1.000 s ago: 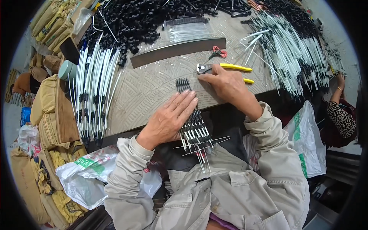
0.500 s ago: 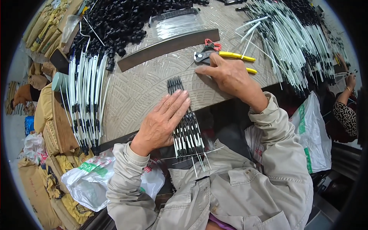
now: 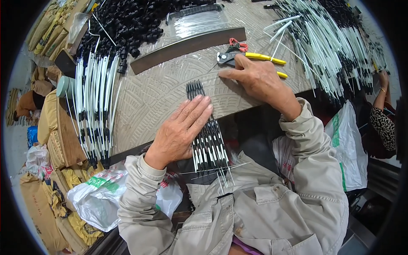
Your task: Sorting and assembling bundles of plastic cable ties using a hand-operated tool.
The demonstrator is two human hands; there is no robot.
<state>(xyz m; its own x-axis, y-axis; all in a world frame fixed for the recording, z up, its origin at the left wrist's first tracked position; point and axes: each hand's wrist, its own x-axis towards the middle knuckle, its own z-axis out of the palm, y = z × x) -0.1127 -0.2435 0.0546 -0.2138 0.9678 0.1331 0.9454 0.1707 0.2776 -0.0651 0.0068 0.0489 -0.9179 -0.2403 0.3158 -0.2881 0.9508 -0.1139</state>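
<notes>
A person's left hand lies flat, fingers straight and close together, pressing a row of black-and-white rods that runs from the patterned tabletop over its near edge toward the lap; the right hand rests palm down farther back, fingers loosely spread, forefinger stretched left, touching yellow-handled pliers without gripping them; just beyond the pliers lies a long dark metal strip, and a small red-handled tool sits by its right end; a larger bundle of white rods lies along the tabletop's left side, another heap at the right; black parts are piled at the back; a plastic bag hangs below left; another person's arm shows at the right rim.
</notes>
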